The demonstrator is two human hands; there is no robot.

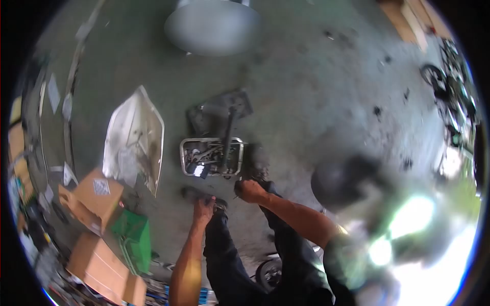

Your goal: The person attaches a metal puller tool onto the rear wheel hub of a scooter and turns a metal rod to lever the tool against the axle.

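Note:
My right hand (251,192) is closed in a fist in front of my right knee. A small dark thing (238,187) shows at its finger side, too blurred to name. My left hand (204,208) hangs low beside my left leg, over a dark shoe (196,194); its fingers are too small and smeared to read. Just beyond both hands stands a metal-rimmed tray (182,153) with several wrenches (206,153) and a dark item with a bright white face (199,170). A dark bar (228,132) stretches across the tray's right part.
A dark flat piece (237,102) lies behind the tray. To the left are a white shell-like panel (133,127), cardboard boxes (99,196) and a green box (133,239). A blurred round grey object (212,25) stands ahead. Motorcycles (451,92) line the far right.

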